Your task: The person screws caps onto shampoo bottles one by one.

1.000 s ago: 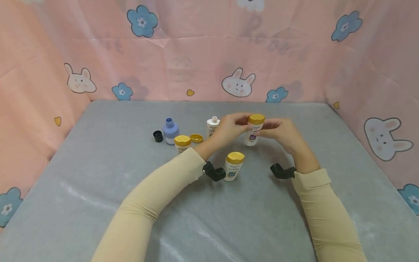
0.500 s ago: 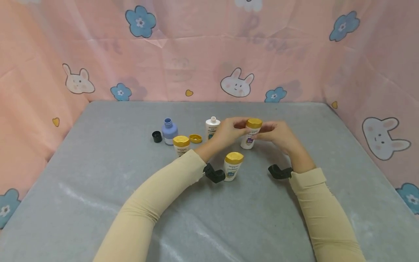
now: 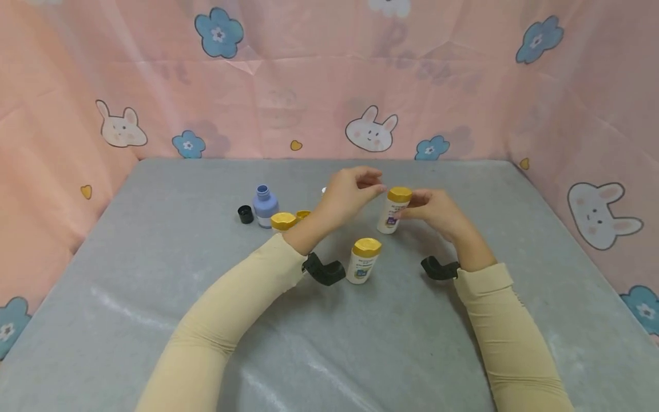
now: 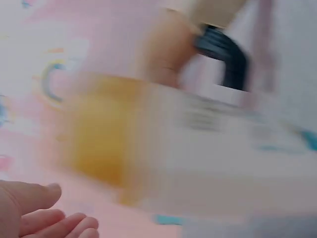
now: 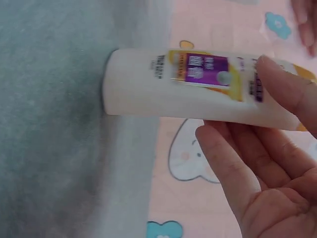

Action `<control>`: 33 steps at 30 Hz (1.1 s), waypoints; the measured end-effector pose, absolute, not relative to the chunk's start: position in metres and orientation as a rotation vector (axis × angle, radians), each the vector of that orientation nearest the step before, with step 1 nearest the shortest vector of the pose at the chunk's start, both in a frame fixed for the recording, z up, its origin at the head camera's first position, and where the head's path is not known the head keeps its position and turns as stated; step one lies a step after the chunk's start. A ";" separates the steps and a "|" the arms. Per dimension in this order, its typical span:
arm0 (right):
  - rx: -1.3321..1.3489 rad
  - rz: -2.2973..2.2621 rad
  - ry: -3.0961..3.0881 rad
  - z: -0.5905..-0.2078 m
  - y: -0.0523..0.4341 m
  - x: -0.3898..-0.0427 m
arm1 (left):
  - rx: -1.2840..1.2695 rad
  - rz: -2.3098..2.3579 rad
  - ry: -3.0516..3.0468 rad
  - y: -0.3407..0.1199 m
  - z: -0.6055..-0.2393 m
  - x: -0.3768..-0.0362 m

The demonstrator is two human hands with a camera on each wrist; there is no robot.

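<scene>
My right hand (image 3: 440, 210) pinches a white bottle (image 3: 389, 220) with a gold cap, thumb in front and fingers behind. In the right wrist view its purple label (image 5: 205, 69) shows, and the base sits right at the grey surface. Just left of that bottle, my left hand (image 3: 351, 191) is off it, fingers loosely bent and holding nothing. Nearer the body stands another gold-capped white bottle (image 3: 362, 268), beside the black wrist mount. A blurred gold-capped bottle (image 4: 198, 148) fills the left wrist view, with my left hand (image 4: 44, 213) at lower left.
Beyond my left forearm stand a gold-capped bottle (image 3: 284, 222), partly hidden, and an uncapped blue bottle (image 3: 265, 207). A black cap (image 3: 245, 214) and a gold cap (image 3: 303, 214) lie there. The left hand hides nearly all of an uncapped white bottle. A pink curtain (image 3: 288, 74) hangs behind the table.
Both hands lowered the gold-capped bottle slightly toward the table. My left hand then let go and moved up and left, covering the uncapped white bottle; the right hand keeps its grip.
</scene>
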State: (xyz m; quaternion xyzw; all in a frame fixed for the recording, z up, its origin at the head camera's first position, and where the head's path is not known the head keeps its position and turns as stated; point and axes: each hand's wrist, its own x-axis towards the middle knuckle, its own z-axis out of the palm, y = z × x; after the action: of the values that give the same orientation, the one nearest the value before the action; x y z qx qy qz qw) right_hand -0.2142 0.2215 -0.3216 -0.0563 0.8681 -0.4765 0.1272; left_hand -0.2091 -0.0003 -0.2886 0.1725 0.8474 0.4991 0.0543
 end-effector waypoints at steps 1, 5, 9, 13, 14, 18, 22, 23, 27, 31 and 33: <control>-0.155 -1.391 2.530 -0.320 0.221 -0.213 | 0.521 1.533 2.575 -0.006 -0.281 -0.207; -0.105 -1.406 2.571 -0.311 0.217 -0.208 | 0.495 1.601 2.573 -0.036 -0.259 -0.200; -0.067 -1.439 2.656 -0.300 0.210 -0.202 | 0.436 1.672 2.591 -0.072 -0.258 -0.199; -0.075 -1.482 2.822 -0.290 0.202 -0.192 | 0.361 1.718 2.598 -0.101 -0.268 -0.204; -0.090 -1.504 2.868 -0.287 0.199 -0.189 | 0.354 1.710 2.603 -0.106 -0.271 -0.205; -0.278 -1.574 2.986 -0.282 0.186 -0.178 | 0.338 1.604 2.641 -0.117 -0.281 -0.209; -0.383 -1.579 2.819 -0.280 0.175 -0.177 | 0.300 1.519 2.593 -0.122 -0.292 -0.214; -0.378 -1.585 2.756 -0.281 0.172 -0.179 | 0.289 1.509 2.571 -0.123 -0.295 -0.215; -0.369 -1.586 2.594 -0.285 0.162 -0.190 | 0.283 1.472 2.493 -0.129 -0.309 -0.223; -0.387 -1.581 2.521 -0.293 0.154 -0.198 | 0.339 1.412 2.436 -0.129 -0.320 -0.228; -0.395 -1.561 2.503 -0.296 0.149 -0.202 | 0.357 1.398 2.401 -0.128 -0.323 -0.230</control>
State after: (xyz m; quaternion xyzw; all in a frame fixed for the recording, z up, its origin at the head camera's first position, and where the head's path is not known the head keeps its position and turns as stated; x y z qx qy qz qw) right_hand -0.2015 0.1494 -0.2956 -0.1322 0.8382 -0.5227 0.0826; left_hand -0.2299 -0.1281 -0.3227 0.1255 0.8448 0.4918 0.1693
